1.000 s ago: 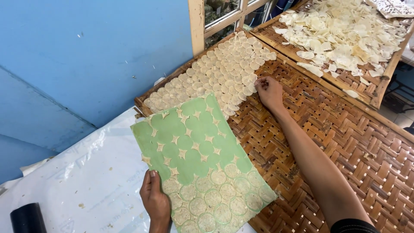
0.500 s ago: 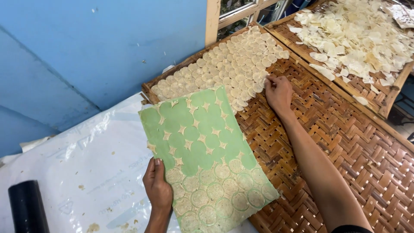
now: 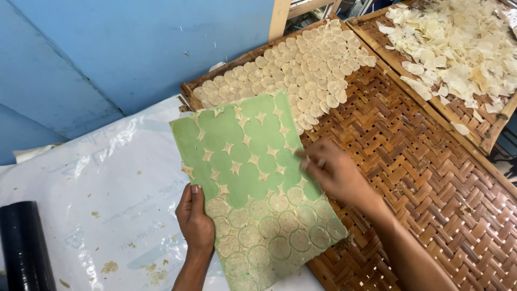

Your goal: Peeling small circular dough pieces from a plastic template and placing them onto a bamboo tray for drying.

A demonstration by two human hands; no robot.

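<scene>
A green sheet (image 3: 242, 145) lies half on the white plastic cover, half on a woven bamboo tray (image 3: 420, 161). Its near part carries several round pale dough discs (image 3: 280, 231); its far part shows only round marks and small dough scraps. My left hand (image 3: 195, 218) presses the sheet's left edge, thumb on top. My right hand (image 3: 335, 173), blurred by motion, hovers at the sheet's right edge with fingers pinched; I cannot see whether a disc is in them. Rows of discs (image 3: 301, 64) lie overlapped at the tray's far end.
A second bamboo tray (image 3: 487, 126) at the far right holds a loose heap of pale chips (image 3: 458, 43). A black roll (image 3: 24, 248) lies at the near left on the white plastic cover (image 3: 91, 183). A blue wall (image 3: 107, 48) stands behind.
My right hand has come back from the laid rows of discs at the tray's far end to the green sheet's right edge. My left hand stays on the sheet.
</scene>
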